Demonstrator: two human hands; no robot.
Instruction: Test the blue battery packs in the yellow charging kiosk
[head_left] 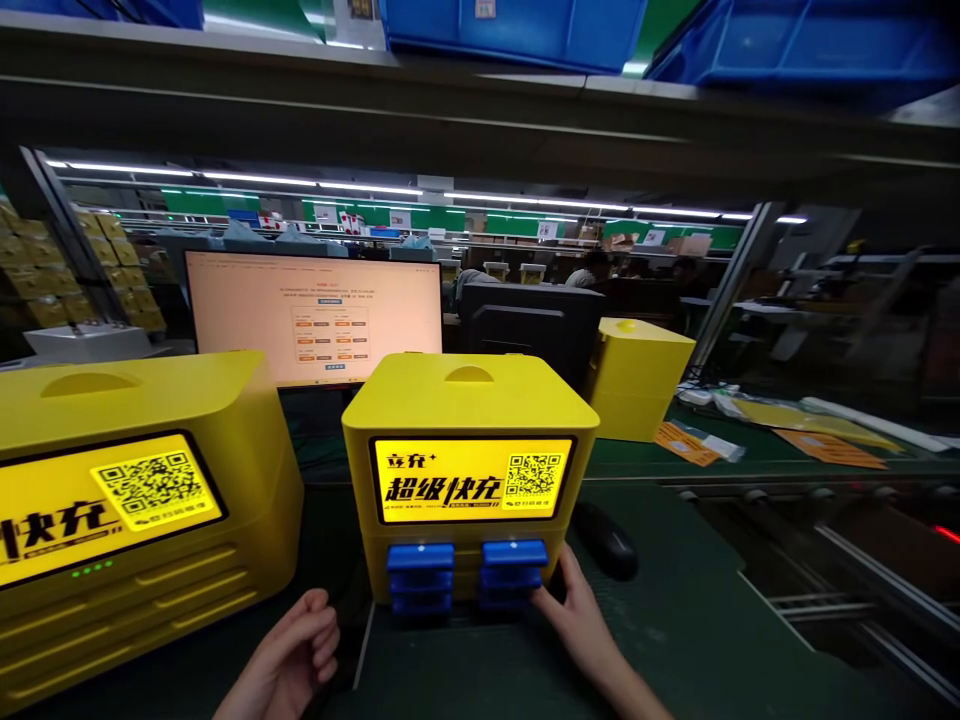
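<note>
A yellow charging cabinet (469, 400) with a lit screen (471, 478) stands in front of me on the dark green bench. Several blue power banks (465, 577) stick out of its lower slots in two stacks. My right hand (574, 610) touches the right stack at the cabinet's lower right corner, thumb and fingers closed on the lowest blue power bank (504, 598). My left hand (289, 655) hovers low to the left of the cabinet, fingers loosely curled and apart, holding nothing.
A larger yellow cabinet (135, 520) stands at the left. A monitor (315, 315) is behind; another yellow unit (637, 375) at back right. A black mouse (606, 540) lies to the right. A conveyor rail (847, 560) runs along the right. Blue bins (517, 30) sit overhead.
</note>
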